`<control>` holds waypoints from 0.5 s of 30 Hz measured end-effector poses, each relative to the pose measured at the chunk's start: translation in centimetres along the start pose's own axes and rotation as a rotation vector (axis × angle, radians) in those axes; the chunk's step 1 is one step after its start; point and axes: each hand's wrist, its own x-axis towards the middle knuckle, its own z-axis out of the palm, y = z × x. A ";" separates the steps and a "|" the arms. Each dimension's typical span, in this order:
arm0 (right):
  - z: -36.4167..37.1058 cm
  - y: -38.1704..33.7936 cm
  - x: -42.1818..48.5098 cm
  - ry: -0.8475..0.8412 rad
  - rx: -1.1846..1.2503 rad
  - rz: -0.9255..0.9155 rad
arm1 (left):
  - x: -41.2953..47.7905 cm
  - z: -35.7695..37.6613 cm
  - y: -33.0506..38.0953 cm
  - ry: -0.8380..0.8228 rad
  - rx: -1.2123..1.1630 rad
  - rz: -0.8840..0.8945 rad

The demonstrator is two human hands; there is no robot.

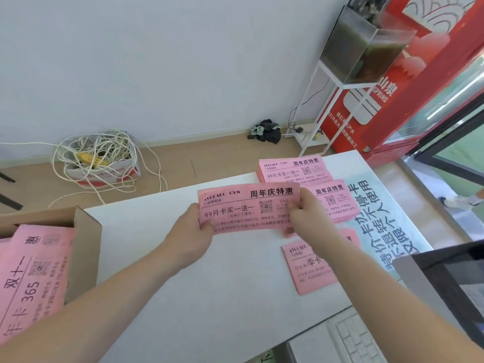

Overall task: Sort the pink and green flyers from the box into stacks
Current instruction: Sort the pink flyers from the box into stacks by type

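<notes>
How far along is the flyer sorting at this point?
Done: a far stack, middle stack and near stack of pink flyers lie on the white table. In hand: left hand and right hand pinch a held flyer. Left: boxed flyers sit in the cardboard box; no green ones show.

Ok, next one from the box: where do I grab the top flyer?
Take the top flyer by its right long edge, coming from the right with the left hand once it lets go of the held flyer. The sheet lies tilted, spilling out of the box toward you, so that edge looks free; the far end is inside the box.
</notes>
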 end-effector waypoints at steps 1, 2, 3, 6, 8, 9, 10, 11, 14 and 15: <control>-1.1 -0.7 1.1 0.008 -0.034 -0.003 | 0.8 0.4 1.4 -0.023 -0.035 -0.004; -2.3 -1.4 2.3 0.020 -0.067 -0.001 | 1.7 0.9 2.7 -0.042 -0.058 -0.008; -3.6 -2.0 3.6 0.037 -0.092 0.004 | 2.7 1.3 4.2 -0.062 -0.073 -0.013; -6.7 -3.0 7.9 0.102 -0.099 0.018 | 6.2 2.9 8.1 -0.146 -0.123 -0.017; -7.9 -2.8 10.6 0.125 -0.097 0.067 | 8.4 4.3 10.4 -0.169 -0.159 -0.016; -8.3 -2.4 11.9 0.131 -0.111 0.098 | 9.3 5.0 11.3 -0.175 -0.176 -0.033; -8.7 -1.9 13.0 0.132 -0.135 0.122 | 10.2 5.7 11.8 -0.179 -0.185 -0.053; -9.0 -1.4 14.1 0.126 -0.161 0.138 | 11.1 6.3 12.2 -0.184 -0.184 -0.070; -9.8 0.1 16.4 0.134 -0.247 0.155 | 13.2 7.8 12.3 -0.180 -0.147 -0.090; -10.0 0.5 17.1 0.148 -0.274 0.153 | 13.8 8.3 12.1 -0.163 -0.135 -0.079</control>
